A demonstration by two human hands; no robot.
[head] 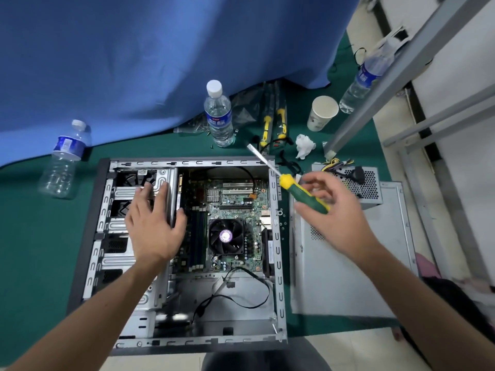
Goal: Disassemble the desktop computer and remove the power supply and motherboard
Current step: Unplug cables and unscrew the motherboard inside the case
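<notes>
Clear plastic water bottle with white cap (218, 113) carries a blue label with white Chinese characters, not clearly readable; labels on the other bottles and green motherboard (235, 204) print too blurred.

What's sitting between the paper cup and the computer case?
In the head view, a crumpled white tissue lies on the green cloth between the paper cup and the computer case.

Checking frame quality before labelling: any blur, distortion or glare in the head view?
Head view: strong wide-angle bending, the case edges and metal frame bow toward the borders; motion blur on the screwdriver shaft and right hand fingers; left hand and motherboard fairly sharp; lighting even and soft, faint shadows, no harsh glare.
</notes>
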